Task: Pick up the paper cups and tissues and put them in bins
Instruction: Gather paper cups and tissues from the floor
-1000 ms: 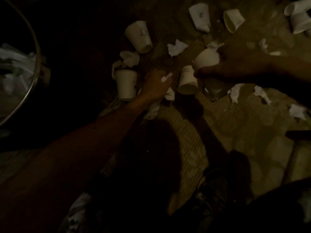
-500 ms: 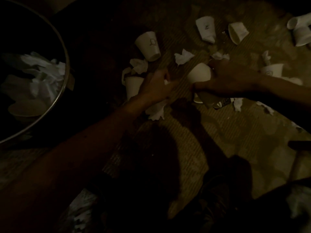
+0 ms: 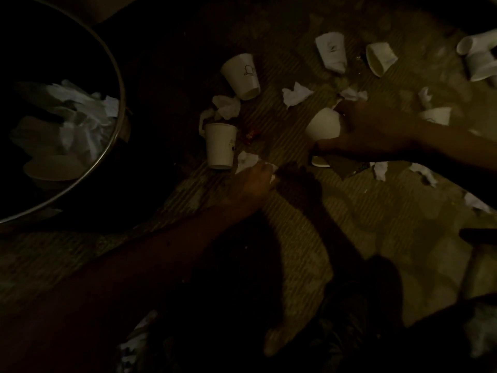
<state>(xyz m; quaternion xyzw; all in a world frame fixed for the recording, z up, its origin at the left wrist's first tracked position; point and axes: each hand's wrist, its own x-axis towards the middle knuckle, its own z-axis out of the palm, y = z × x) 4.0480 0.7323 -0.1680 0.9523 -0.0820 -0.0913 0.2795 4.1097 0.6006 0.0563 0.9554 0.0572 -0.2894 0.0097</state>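
Observation:
The scene is very dark. My left hand [image 3: 254, 181] grips a crumpled white tissue [image 3: 246, 160] on the floor, just right of an upside-down paper cup [image 3: 220, 145]. My right hand [image 3: 376, 130] holds a white paper cup [image 3: 322, 127] lifted a little off the floor, with a second cup [image 3: 320, 161] partly hidden beneath it. More cups lie scattered: one with a drawing [image 3: 242, 75], a flattened one [image 3: 332, 51], one on its side [image 3: 379, 57]. Loose tissues [image 3: 295, 94] lie among them.
A round metal-rimmed bin [image 3: 118, 84] at the left holds tissues and a cup. More cups [image 3: 476, 55] lie at the far right, another cup [image 3: 437, 115] behind my right wrist. Tissue scraps [image 3: 380, 169] dot the striped mat. My shadow covers the lower middle.
My left hand has pulled back toward me with the tissue. My right hand keeps hold of its cup. The view has shifted, bringing the bin further into sight at the left.

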